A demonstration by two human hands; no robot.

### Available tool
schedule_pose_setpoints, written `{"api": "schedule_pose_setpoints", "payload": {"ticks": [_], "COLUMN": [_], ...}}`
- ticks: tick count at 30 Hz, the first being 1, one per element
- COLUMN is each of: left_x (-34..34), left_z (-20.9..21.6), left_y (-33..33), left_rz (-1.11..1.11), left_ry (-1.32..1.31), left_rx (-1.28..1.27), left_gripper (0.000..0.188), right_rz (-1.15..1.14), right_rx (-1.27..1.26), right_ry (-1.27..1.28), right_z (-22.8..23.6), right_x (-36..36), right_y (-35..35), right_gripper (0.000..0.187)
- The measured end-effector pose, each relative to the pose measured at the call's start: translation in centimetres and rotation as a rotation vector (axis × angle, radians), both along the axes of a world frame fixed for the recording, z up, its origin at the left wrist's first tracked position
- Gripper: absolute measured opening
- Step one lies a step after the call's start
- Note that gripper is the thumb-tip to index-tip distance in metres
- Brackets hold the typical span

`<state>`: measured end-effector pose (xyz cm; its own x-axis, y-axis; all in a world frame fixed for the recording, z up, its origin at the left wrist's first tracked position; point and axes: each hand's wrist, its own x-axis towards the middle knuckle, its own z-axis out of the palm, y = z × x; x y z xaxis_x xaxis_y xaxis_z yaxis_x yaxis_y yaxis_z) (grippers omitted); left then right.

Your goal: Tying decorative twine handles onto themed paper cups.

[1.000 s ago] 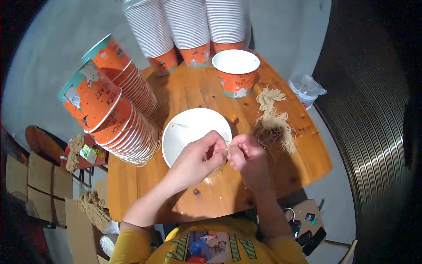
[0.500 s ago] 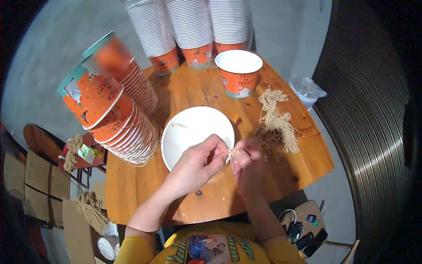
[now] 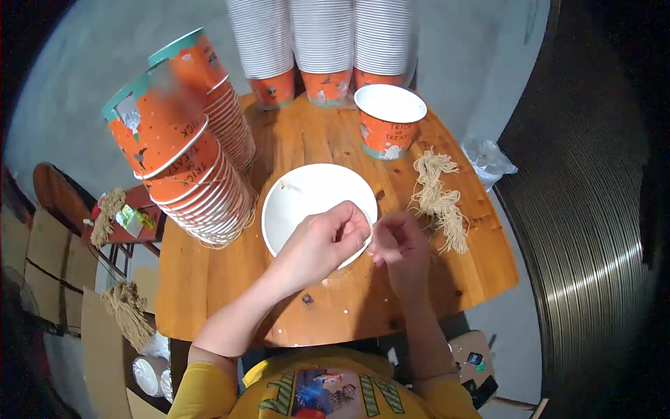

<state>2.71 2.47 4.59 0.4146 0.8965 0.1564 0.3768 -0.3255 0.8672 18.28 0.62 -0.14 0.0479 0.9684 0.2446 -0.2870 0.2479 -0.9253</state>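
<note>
Both hands meet over the right rim of a round white paper bucket (image 3: 293,202), its open white inside facing up. My left hand (image 3: 324,237) is closed in a pinch at that rim. Close beside it, my right hand (image 3: 401,248) has its fingers curled in and a little blurred. A thin pale string (image 3: 370,252) shows only faintly between the fingertips; most of it is hidden. A short bit of string (image 3: 289,186) lies at the bucket's upper left wall. To the right of my hands lies a bundle of tan strings (image 3: 440,199).
Stacks of orange buckets (image 3: 199,185) stand upside down at the left. Tall wrapped bucket stacks (image 3: 324,84) line the table's far edge, with one upright orange bucket (image 3: 391,129) in front. More string bundles hang off a red stool (image 3: 108,216) and a cardboard box (image 3: 129,314).
The knotted bit of string between my fingers shows much less now. My right hand has shifted slightly right and its fingers are more curled. The whole view has moved a little.
</note>
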Motion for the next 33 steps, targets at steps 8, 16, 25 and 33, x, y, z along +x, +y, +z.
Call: {"api": "schedule_pose_setpoints", "payload": {"ticks": [8,16,25,33], "left_x": [0.7,1.0,0.9,0.7], "left_z": [0.3,0.3,0.4,0.8], "left_y": [0.0,-0.1,-0.1,-0.4], "left_rz": [0.012,0.022,0.007,0.016], "left_ry": [-0.012,0.026,0.008,0.036], "left_rx": [-0.04,-0.041,-0.035,0.024], "left_gripper": [0.014,0.014,0.014,0.015], "right_rz": [-0.164,-0.311,-0.344,-0.217], "right_rx": [0.053,0.221,0.211,0.056], "right_ry": [-0.318,-0.476,-0.57,-0.462], "right_z": [-1.3,-1.4,-0.2,-1.1], "right_x": [0.5,0.4,0.2,0.9], "right_y": [-0.2,-0.7,-0.6,0.0], "right_gripper": [0.014,0.02,0.011,0.005]}}
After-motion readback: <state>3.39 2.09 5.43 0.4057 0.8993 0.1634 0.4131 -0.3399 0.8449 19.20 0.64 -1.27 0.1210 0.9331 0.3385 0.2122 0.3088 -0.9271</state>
